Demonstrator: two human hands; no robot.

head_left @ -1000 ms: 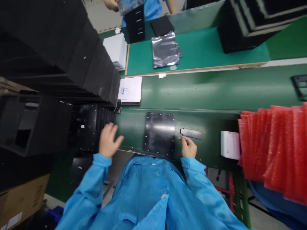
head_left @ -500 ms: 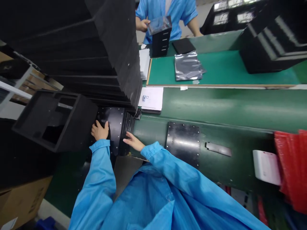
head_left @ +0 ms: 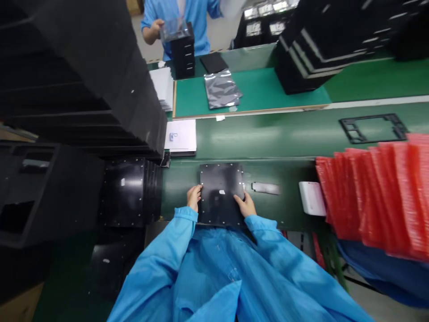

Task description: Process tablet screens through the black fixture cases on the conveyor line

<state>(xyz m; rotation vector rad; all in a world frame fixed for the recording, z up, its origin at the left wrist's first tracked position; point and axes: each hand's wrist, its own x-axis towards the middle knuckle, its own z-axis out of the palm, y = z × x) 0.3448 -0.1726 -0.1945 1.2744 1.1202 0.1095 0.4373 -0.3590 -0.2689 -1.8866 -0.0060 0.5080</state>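
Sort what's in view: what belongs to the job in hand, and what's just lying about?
Likely in the job:
black studded panel, between left hand and right hand
similar stacked panels

Apparently just lying about:
metallic strip
white device
papers
black frame

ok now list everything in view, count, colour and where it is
studded panel: one on top, black, between hands
stacked panels: several, black, left
lower panel: one visible, black, lower left
tall stack: many layers, black, upper left
compartmented case: one, black, far left
strip: one, silvery, right of panel
small box: one, white, right
bubble bags: many, red, far right
frame: one, black, behind bags
sheets: several, white, centre left
shiny bags: several, silvery, on mat
mat: one, green, back
bench: one, green, centre
co-worker: one, blue clothing, back
left hand: one, blue sleeve, panel's left edge
right hand: one, blue sleeve, panel's right edge
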